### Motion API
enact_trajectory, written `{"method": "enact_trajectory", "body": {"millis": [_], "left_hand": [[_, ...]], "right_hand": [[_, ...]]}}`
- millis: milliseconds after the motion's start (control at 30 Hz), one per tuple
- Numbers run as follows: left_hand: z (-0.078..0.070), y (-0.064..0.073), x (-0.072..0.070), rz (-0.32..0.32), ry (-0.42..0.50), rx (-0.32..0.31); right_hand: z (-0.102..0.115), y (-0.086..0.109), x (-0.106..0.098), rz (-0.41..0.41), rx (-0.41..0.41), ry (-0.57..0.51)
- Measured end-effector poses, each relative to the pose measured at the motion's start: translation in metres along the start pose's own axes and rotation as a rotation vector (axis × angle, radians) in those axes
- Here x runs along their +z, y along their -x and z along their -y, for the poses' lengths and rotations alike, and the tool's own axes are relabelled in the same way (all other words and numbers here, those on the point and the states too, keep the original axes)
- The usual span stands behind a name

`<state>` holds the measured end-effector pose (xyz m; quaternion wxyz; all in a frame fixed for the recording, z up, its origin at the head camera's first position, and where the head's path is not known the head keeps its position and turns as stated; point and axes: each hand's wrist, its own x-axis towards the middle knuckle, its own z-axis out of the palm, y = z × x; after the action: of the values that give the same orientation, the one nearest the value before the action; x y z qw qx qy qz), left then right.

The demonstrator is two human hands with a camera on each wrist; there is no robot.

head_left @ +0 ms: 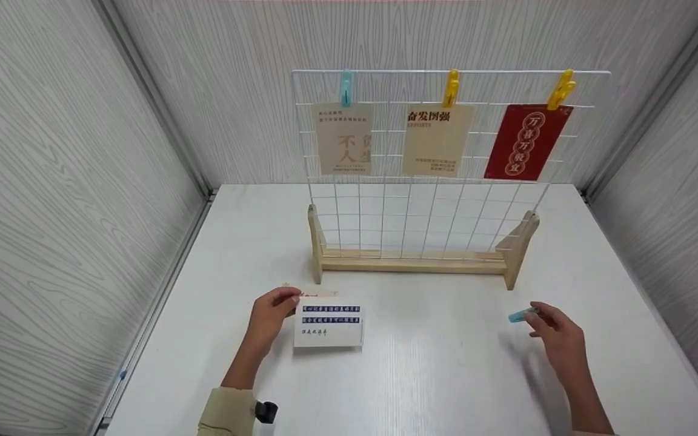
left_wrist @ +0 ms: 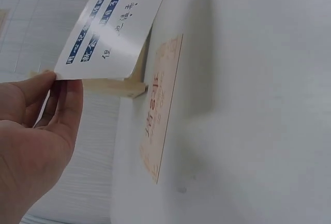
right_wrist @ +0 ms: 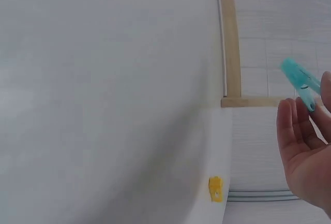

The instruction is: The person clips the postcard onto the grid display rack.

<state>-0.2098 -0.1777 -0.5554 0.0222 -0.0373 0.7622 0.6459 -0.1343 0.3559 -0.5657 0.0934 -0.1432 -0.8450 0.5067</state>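
My left hand pinches a white card by its upper left corner, between thumb and fingers. Dark blue bands with white writing cross this card, which is raised above the table in the left wrist view. Below it a pale card with orange-red print lies on the table; from the head only a strip shows behind the white card. Off to the right, my right hand holds a light-blue clothespin between thumb and fingers, over the table. The same clothespin appears in the right wrist view.
A white wire grid in a wooden stand rises behind both hands. On it hang a beige card, a cream card and a red card, each clipped. A yellow clothespin lies on the table.
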Motion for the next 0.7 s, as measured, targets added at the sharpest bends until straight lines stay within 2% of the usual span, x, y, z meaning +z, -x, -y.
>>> {"method": "enact_trajectory", "body": {"millis": [233, 467, 700], "left_hand": [[-0.015, -0.013, 0.026, -0.039, -0.026, 0.010], [-0.025, -0.026, 0.045, -0.032, -0.032, 0.035], [-0.032, -0.037, 0.061, -0.015, 0.000, 0.067]], "right_hand": [[0.027, -0.009, 0.032, 0.073, -0.069, -0.071], [0.059, -0.019, 0.065, 0.126, -0.170, -0.092], [0.086, -0.026, 0.087, 0.162, -0.259, -0.075]]}}
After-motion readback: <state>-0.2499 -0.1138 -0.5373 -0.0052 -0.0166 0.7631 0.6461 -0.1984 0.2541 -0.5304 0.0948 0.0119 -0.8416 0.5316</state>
